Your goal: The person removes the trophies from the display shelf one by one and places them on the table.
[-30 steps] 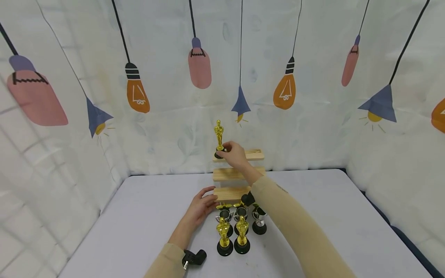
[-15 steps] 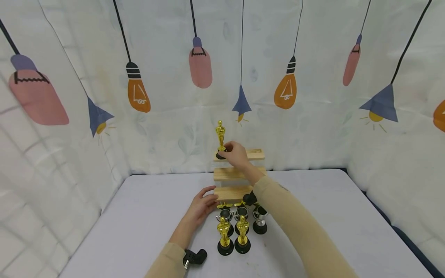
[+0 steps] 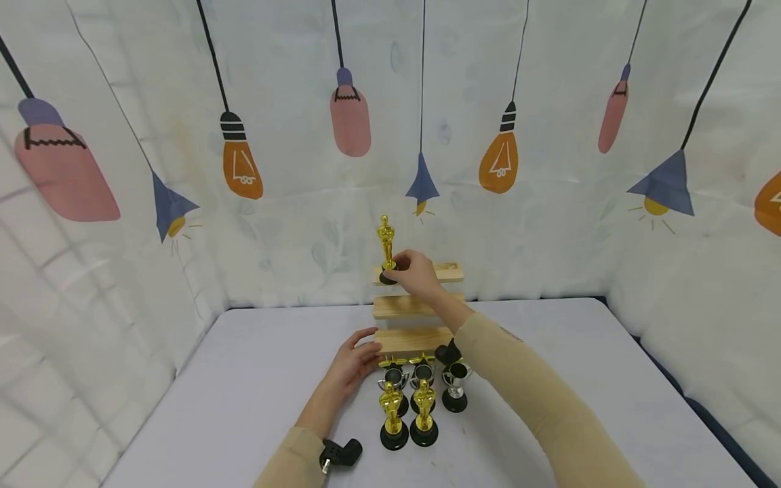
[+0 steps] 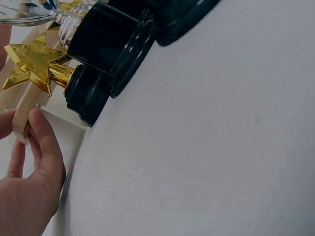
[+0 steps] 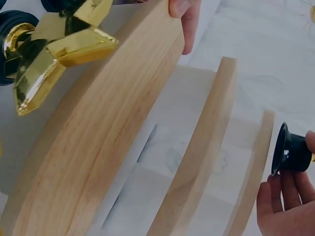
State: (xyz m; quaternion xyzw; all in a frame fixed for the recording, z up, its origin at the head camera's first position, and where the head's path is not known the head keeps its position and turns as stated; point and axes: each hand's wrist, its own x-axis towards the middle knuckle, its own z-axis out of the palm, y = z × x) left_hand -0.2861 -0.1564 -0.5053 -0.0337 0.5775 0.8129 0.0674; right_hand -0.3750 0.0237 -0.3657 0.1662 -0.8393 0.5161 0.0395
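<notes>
My right hand pinches a gold figurine trophy by its black base, upright at the left end of the top step. In the right wrist view the base is very close to the top board; whether it touches is unclear. My left hand pinches the left end of the lowest board of a three-step display stand with wooden boards. Before the stand, two gold figurine trophies stand in front, with silver cups and gold star trophies behind.
The stand is on a white-covered table near the back wall, a white cloth printed with hanging lamps. Trophies crowd close to the lowest board. My right forearm passes above the table to the right of them.
The right hand and its trophy have come down slightly toward the top step, and the right forearm has swung a little to the right. My left hand keeps its place.
</notes>
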